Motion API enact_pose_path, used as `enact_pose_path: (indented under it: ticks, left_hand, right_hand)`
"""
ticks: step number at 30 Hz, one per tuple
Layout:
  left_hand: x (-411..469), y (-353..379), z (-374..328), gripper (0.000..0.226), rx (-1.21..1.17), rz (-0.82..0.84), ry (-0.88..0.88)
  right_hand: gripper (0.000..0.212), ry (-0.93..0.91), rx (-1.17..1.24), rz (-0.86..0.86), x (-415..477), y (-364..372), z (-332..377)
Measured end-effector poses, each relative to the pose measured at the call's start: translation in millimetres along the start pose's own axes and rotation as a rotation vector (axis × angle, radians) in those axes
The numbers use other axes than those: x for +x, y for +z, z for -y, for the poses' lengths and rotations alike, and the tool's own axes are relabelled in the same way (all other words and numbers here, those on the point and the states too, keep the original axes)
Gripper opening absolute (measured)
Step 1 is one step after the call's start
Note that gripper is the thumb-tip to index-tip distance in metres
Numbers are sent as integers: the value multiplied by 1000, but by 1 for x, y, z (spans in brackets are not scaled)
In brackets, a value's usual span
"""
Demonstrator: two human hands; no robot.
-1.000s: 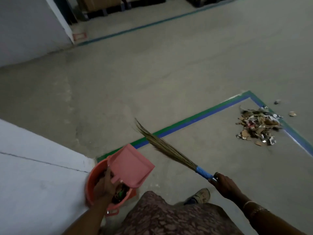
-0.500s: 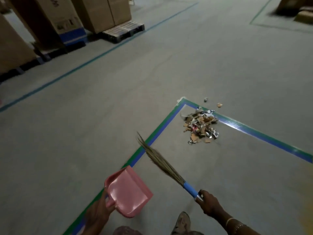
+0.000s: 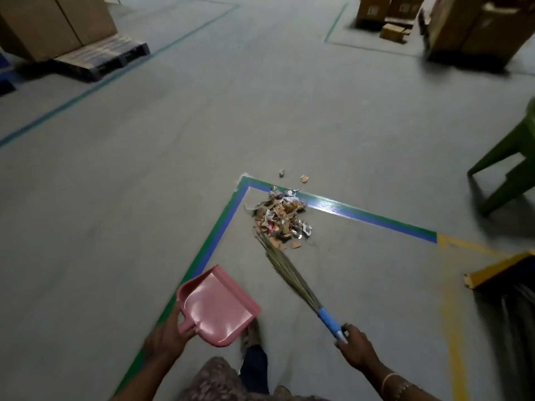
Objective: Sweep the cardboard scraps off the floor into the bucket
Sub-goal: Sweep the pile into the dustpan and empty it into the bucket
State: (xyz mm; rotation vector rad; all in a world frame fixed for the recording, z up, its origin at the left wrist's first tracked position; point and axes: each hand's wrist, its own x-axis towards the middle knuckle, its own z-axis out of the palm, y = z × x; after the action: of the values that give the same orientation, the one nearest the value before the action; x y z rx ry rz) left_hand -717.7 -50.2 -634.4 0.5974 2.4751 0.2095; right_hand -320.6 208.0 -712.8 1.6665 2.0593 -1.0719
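A heap of cardboard scraps [image 3: 280, 217] lies on the grey floor inside the corner of a green and blue tape line [image 3: 224, 224]. Two loose scraps [image 3: 304, 178] sit just beyond the tape. My left hand [image 3: 166, 338] grips the handle of a pink dustpan [image 3: 215, 306], held above the floor and empty. My right hand [image 3: 356, 347] holds the blue grip of a grass broom [image 3: 289, 273], whose bristle tips reach the near edge of the heap. The bucket is out of view.
A green plastic stool [image 3: 512, 160] stands at the right. A yellow-edged platform [image 3: 500, 270] lies at the right edge. Cardboard boxes on a pallet [image 3: 86, 53] stand far left, and more boxes [image 3: 463, 24] far right. My foot [image 3: 252, 334] is under the dustpan.
I have turned from the orange bucket and walked towards the heap. The dustpan left the bucket. The broom tips now reach the scraps.
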Motion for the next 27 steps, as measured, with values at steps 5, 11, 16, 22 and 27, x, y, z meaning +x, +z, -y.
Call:
enact_pose_path:
  ticks: [5, 11, 16, 22, 27]
  left_hand:
    - [69, -15, -46, 98, -16, 53, 14]
    - [138, -25, -77, 99, -49, 82, 25]
    - [213, -3, -74, 115, -53, 90, 14]
    - [242, -2, -108, 106, -22, 117, -33]
    - [239, -17, -169, 96, 13, 120, -32]
  right_hand:
    - [28, 20, -85, -39, 40, -57, 39]
    - [37, 14, -152, -74, 83, -108, 93]
    - [41, 9, -142, -63, 104, -126, 129]
    - [39, -36, -170, -27, 152, -155, 156]
    - [48, -138, -174, 34, 213, -186, 159]
